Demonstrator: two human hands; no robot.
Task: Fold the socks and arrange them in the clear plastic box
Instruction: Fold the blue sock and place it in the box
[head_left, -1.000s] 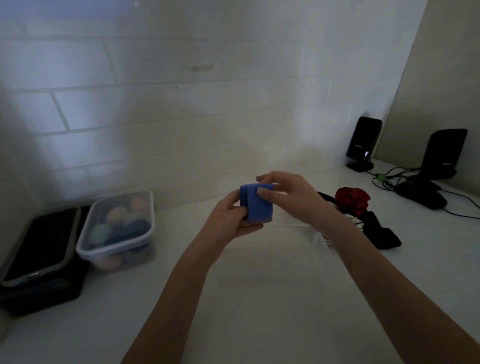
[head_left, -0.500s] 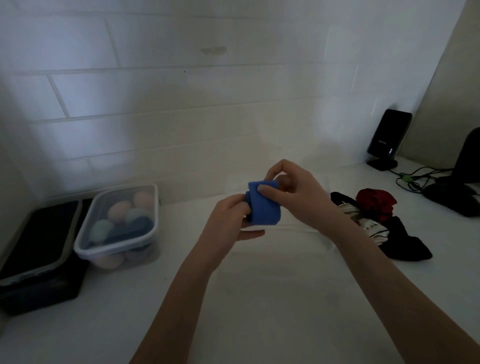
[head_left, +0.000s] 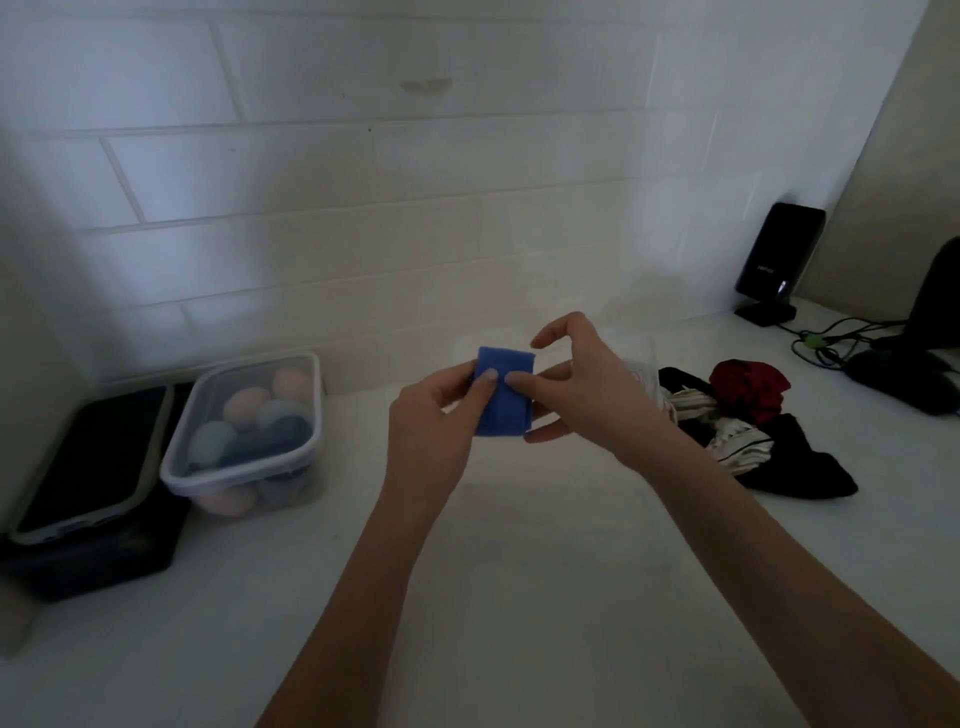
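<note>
Both hands hold a folded blue sock (head_left: 509, 410) in the air above the white counter. My left hand (head_left: 431, 421) pinches its left edge, thumb on the front. My right hand (head_left: 582, 395) presses its thumb on the sock's right side, with the index finger raised above it. A clear plastic box (head_left: 249, 467) at the left holds several rolled socks in pastel and dark blue. A second clear plastic box (head_left: 641, 358) stands just behind my right hand, hard to make out. A pile of loose socks (head_left: 748, 415), red, black and striped white, lies to the right.
A black case with a dark lid (head_left: 88, 483) sits left of the filled box. Two black stands (head_left: 779, 260) and cables (head_left: 826, 343) occupy the far right corner. A white tiled wall (head_left: 363, 208) runs along the back of the counter.
The view has shifted left and down. The blue sock has been flattened and turned to face me, and my right index finger has lifted off it.
</note>
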